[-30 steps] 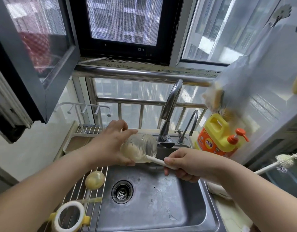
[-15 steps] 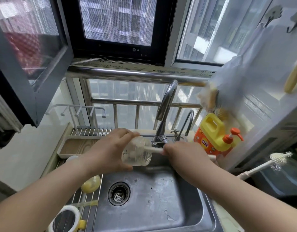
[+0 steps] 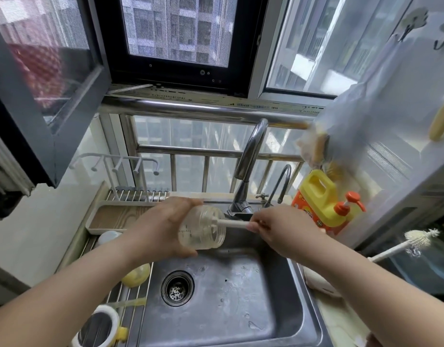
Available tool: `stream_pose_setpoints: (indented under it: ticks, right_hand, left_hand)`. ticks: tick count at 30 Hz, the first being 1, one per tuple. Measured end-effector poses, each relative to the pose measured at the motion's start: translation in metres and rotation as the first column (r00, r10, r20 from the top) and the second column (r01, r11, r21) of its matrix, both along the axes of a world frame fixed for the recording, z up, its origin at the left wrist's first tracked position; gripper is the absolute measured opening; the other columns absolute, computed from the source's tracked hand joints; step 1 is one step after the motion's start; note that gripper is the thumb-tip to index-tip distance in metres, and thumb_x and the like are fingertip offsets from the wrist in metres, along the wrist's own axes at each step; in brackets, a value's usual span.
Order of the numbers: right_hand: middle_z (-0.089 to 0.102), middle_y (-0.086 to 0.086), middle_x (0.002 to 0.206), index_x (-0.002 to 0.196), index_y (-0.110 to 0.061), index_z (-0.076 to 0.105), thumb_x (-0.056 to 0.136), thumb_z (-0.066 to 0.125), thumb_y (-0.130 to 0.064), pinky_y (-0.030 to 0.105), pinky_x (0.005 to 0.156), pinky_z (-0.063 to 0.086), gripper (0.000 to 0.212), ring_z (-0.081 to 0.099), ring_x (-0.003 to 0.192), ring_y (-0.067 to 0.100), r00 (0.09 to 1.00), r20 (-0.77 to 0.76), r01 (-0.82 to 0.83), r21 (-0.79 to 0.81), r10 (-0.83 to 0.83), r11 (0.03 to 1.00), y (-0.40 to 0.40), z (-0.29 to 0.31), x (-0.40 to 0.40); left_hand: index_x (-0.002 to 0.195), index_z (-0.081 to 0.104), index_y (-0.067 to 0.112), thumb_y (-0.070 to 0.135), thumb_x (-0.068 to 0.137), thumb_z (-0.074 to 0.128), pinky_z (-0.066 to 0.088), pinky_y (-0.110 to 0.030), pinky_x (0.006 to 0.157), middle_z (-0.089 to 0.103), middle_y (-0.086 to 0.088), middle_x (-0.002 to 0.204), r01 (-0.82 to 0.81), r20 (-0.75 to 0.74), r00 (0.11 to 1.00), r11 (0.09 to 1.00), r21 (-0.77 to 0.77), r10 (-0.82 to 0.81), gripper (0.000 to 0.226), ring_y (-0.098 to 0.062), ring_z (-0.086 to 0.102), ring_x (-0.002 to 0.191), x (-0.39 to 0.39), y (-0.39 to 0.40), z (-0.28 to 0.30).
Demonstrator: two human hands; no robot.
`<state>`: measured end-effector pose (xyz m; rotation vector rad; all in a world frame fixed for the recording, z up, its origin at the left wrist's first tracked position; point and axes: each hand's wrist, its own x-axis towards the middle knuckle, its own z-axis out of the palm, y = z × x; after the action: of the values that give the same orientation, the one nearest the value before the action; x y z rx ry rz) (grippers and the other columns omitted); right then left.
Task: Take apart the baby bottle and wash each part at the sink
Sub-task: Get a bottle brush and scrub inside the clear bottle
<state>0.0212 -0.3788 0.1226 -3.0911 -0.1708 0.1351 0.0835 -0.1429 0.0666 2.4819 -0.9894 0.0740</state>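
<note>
**Bottle held on its side over the sink, brush handle in its mouth**

The left hand (image 3: 163, 226) grips the clear bottle (image 3: 203, 227) around its base end, fingers over the top and thumb underneath. The bottle lies on its side above the far edge of the sink (image 3: 298, 296), its wide threaded mouth pointing right. A white brush handle (image 3: 232, 223) runs into that mouth, and the right hand (image 3: 278, 230) pinches the handle's outer end between fingertips and thumb. The brush head inside the bottle is too faint to make out.

Just behind the bottle stands the tall tap (image 3: 249, 156), with a smaller tap (image 3: 281, 181) to its right. Farther right sits a yellow soap jug (image 3: 318, 196) with an orange pump. A second white bristle brush (image 3: 416, 242) lies at the right.

On the wire rack (image 3: 126, 294) left of the sink rest a yellowish teat (image 3: 137, 271), partly hidden by the left forearm, and, nearer, a white screw ring (image 3: 101, 326) with yellow tabs. At the far left is a white tray (image 3: 108, 216). The drain (image 3: 177, 288) sits in the near left part of the basin.
</note>
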Motion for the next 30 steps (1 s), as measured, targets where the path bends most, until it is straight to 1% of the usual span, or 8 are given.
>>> stream_pose_setpoints:
  ticks: [4,8,13,17,19,22,26,30]
  right_hand:
    - [0.059,-0.005,0.094,0.101,-0.027,0.061,0.1,0.032,-0.043,0.03,0.053,0.024,0.033,0.06,0.09,0.022,0.981,0.186,-0.031,-0.157,0.06,0.987,0.003,0.002,-0.004]
    - [0.058,-0.001,0.077,0.083,-0.024,0.058,0.1,0.038,-0.04,0.029,0.058,0.036,0.031,0.054,0.069,0.019,0.97,-0.242,0.048,0.161,-0.007,0.986,0.012,-0.004,-0.009]
    - [0.046,-0.005,0.057,0.075,-0.023,0.067,0.098,0.043,-0.043,0.021,0.045,0.032,0.038,0.038,0.049,0.012,0.8,-0.6,0.353,0.503,0.025,0.789,0.001,0.003,-0.011]
    - [0.052,-0.009,0.067,0.082,-0.03,0.061,0.096,0.048,-0.04,0.025,0.052,0.036,0.022,0.054,0.063,0.012,0.999,-0.045,0.01,0.086,-0.006,0.996,-0.004,0.004,-0.008]
    - [0.053,-0.005,0.061,0.074,-0.024,0.062,0.086,0.068,-0.03,0.021,0.046,0.027,0.014,0.057,0.053,0.018,0.917,0.352,-0.116,-0.216,0.188,0.969,-0.012,-0.002,-0.008]
    - [0.055,0.0,0.058,0.077,-0.016,0.068,0.081,0.072,-0.02,0.022,0.043,0.025,0.007,0.053,0.045,0.02,0.787,0.521,-0.194,-0.303,0.332,0.933,-0.018,-0.009,-0.012]
    - [0.061,-0.001,0.076,0.082,-0.026,0.057,0.098,0.046,-0.035,0.03,0.056,0.04,0.021,0.057,0.067,0.018,0.999,0.025,-0.045,0.025,0.044,0.999,-0.005,-0.011,-0.015]
    - [0.048,-0.005,0.054,0.079,-0.023,0.063,0.098,0.044,-0.041,0.022,0.043,0.033,0.033,0.039,0.046,0.012,0.84,-0.542,0.294,0.471,0.01,0.832,-0.006,0.0,-0.018]
  left_hand:
    - [0.134,0.05,0.022,0.042,0.049,0.089,0.046,-0.03,0.089,0.058,0.001,0.126,-0.018,0.097,0.995,1.0,0.009,0.017,0.096,-0.02,0.054,0.115,-0.001,0.0,0.001]
    - [0.126,0.053,0.022,0.044,0.038,0.092,0.057,-0.035,0.059,0.065,-0.004,0.114,-0.021,0.23,0.973,0.998,0.059,0.007,0.099,-0.025,0.064,0.099,0.0,0.0,0.001]
    - [0.126,0.049,0.025,0.044,0.035,0.092,0.058,-0.038,0.057,0.065,-0.005,0.114,-0.014,0.284,0.959,0.998,0.058,-0.003,0.103,-0.026,0.065,0.099,0.002,0.002,-0.001]
    - [0.135,0.049,0.025,0.046,0.047,0.089,0.056,-0.04,0.077,0.06,-0.002,0.124,-0.05,0.213,0.976,0.997,0.058,0.036,0.098,-0.026,0.056,0.113,0.004,0.005,-0.002]
    - [0.14,0.041,0.031,0.047,0.054,0.086,0.046,-0.036,0.095,0.051,0.006,0.134,-0.06,0.075,0.995,0.998,0.02,0.058,0.099,-0.017,0.046,0.124,0.005,0.005,0.001]
    - [0.141,0.038,0.032,0.045,0.057,0.085,0.039,-0.03,0.101,0.047,0.009,0.136,-0.049,0.003,0.999,0.998,0.024,0.049,0.098,-0.013,0.041,0.125,0.004,0.005,0.009]
    - [0.134,0.05,0.023,0.043,0.048,0.089,0.055,-0.038,0.079,0.061,-0.003,0.121,-0.014,0.207,0.978,0.998,0.059,0.002,0.097,-0.025,0.057,0.109,0.006,0.009,0.004]
    - [0.132,0.049,0.027,0.044,0.044,0.09,0.055,-0.039,0.076,0.063,-0.004,0.118,0.003,0.217,0.976,1.0,0.005,-0.004,0.099,-0.027,0.06,0.107,0.005,0.012,-0.004]
